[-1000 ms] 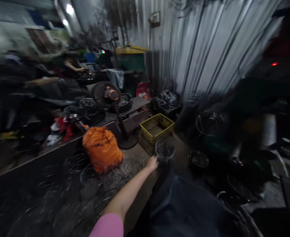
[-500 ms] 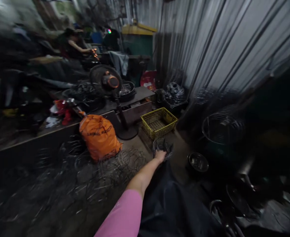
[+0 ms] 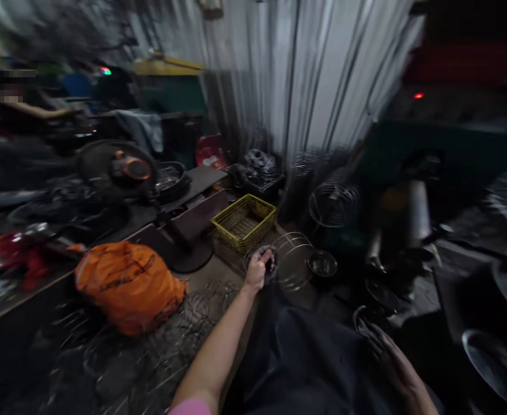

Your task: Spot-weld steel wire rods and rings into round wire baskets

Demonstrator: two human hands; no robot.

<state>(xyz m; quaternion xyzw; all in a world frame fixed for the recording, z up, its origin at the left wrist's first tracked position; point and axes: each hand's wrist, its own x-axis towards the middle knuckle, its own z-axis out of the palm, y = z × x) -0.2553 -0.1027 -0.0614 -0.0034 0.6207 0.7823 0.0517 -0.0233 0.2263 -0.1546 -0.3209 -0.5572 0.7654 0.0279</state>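
My left hand is closed, thumb up, around a curved wire frame whose thin bars arc out to the right. Behind that hand sits a dark round bowl-like container, partly covered by it. My right hand is low on the right beside my dark apron, its fingers stretched out and somewhat blurred. Close to its fingertips is a curved metal rim; whether they touch I cannot tell. A small round dish with shiny contents stands just right of the wire frame.
A yellow crate stands ahead of my left hand. At left are an orange sack, a fan and loose wire rings on the floor. Wire coils lean by the metal wall. A co-worker sits far left.
The view has swung right, so the crate and sack sit further left. My left hand has lifted the wire frame from the dark container area. My right hand has come into view.
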